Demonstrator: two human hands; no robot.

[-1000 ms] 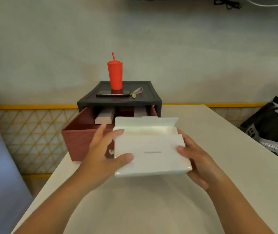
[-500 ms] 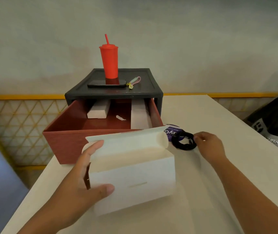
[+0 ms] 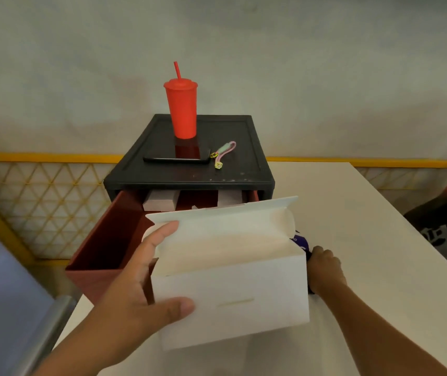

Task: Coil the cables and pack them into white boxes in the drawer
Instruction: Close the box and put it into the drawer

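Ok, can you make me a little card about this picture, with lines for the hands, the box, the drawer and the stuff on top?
Left hand: grips the white box, thumb on its front
Box lid: open, flap up
Right hand: behind the box, on something dark, mostly hidden
Drawer: pulled out, two white boxes at its back
On the black cabinet: red tumbler with straw, phone, key strap
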